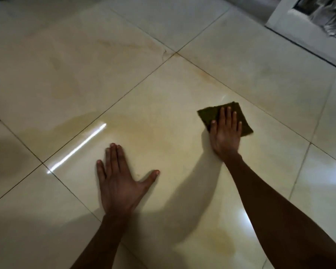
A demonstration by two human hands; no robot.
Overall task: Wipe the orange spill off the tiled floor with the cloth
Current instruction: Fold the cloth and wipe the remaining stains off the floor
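The right hand (225,133) lay flat with its grip wide, fingers pressing the dark green cloth (208,113) onto the tiled floor (66,74). The left hand (120,181) was splayed flat on the same tile, holding nothing. A faint orange spill (144,133) smeared the tile between them; another patch (224,241) lay nearer the person.

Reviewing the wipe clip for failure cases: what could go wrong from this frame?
1. The cloth sits right of the orange film; strokes from there may smear it rather than lift it.
2. A second stain near the right forearm could be missed.
3. The left hand bears flat on glossy, wet-looking tile and might slip.
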